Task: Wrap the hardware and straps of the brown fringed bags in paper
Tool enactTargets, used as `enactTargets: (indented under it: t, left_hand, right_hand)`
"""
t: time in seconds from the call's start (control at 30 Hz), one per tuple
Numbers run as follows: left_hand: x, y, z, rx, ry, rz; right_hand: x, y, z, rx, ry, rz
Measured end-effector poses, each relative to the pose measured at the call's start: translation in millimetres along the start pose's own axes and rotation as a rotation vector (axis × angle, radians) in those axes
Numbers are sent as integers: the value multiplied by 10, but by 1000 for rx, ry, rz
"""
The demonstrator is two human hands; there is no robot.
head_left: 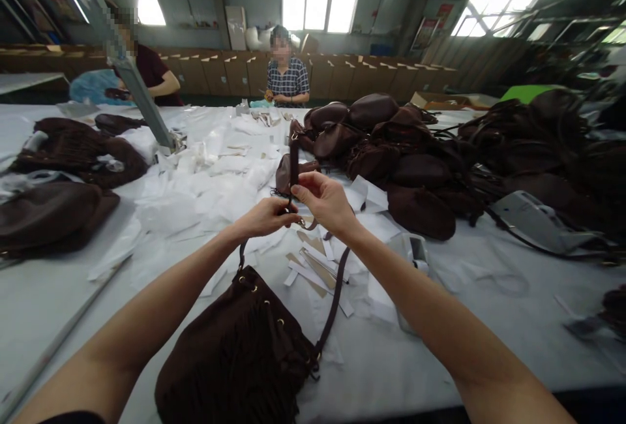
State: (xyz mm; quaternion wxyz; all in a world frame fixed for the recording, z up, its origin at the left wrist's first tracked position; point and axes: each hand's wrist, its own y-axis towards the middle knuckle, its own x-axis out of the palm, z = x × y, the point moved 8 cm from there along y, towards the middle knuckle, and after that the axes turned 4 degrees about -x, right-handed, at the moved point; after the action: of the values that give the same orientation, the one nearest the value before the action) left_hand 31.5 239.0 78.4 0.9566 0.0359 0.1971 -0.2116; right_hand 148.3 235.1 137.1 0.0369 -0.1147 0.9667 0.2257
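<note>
A dark brown fringed handbag (220, 339) with brass-coloured eyelets lies tilted on the table in front of me. Its long strap (336, 300) rises from both sides of the bag toward my hands. My left hand (267, 216) is closed, pinching the strap near a small metal buckle (302, 222). Just above and to the right, my right hand (323, 199) grips an upright length of the same strap between thumb and fingers. The strap's upper end stands above my right hand. Fingers partly hide the buckle.
Brown bags (386, 143) are heaped at the back right, and more bags (53, 215) lie at the left. White paper and plastic (195, 176) cover mid-table, with tape dispensers (415, 254) at right. A metal post (139, 85) stands left. Two people are beyond the table.
</note>
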Motion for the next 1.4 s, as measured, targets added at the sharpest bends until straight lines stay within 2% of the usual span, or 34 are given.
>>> enactTargets:
  t: [0.07, 0.1, 0.17, 0.2, 0.23, 0.3, 0.37, 0.47, 0.6, 0.7, 0.77, 0.87, 0.97, 1.07, 1.17, 1.27, 1.4]
  left_hand:
    - [-138, -76, -65, -32, -32, 48]
    - [-235, -123, -122, -55, -56, 82]
    - [-452, -227, -267, -100, -113, 159]
    - [-560, -279, -343, -117, -143, 200]
    - [-659, -329, -414, -129, -172, 238]
    - [-808, -418, -524, -139, -222, 299]
    - [-880, -486, -577, -137, -263, 331]
    - [-876, -560, -572, -129, -308, 341]
    - [-888, -668, -542, -117, -346, 381]
    - [-987, -785, -583, -119, -363, 431]
    - [-1060, -879, -635, -130, -369, 454]
    - [-1124, -1032, -711, -153, -383, 458]
    - [-1113, -1179, -761, -165, -413, 438]
    - [-1018, -1288, -801, -161, -454, 403]
    - [-842, -1330, -869, -179, -509, 352]
    - [-660, -1300, -936, -212, -559, 305]
    - [-544, -1178, -928, -201, -605, 282]
  right_hand:
    - [-265, -181, 40, -1, -100, 78]
    - [-418, -327, 127, 48, -166, 111]
    - [-698, -746, 444, 269, -331, 130]
    - [-790, -1022, 654, 433, -434, 88]
    - [-840, -1298, 812, 527, -480, 53]
    - [-817, -1825, 1049, 645, -537, -8]
    - [-641, -2242, 1183, 700, -571, -70]
    - [-259, -2561, 1225, 674, -617, -109]
    - [119, -2647, 1211, 588, -649, -52]
    - [235, -2669, 1179, 547, -606, 1]
    - [236, -2652, 1119, 524, -562, 20]
    - [79, -2511, 985, 489, -567, 48]
    - [-277, -2240, 873, 456, -664, 83]
    - [-731, -1990, 838, 458, -797, 131]
    - [-1072, -1918, 828, 489, -889, 178]
    - [-1149, -2014, 742, 467, -906, 197]
    - [-984, -2188, 585, 447, -816, 188]
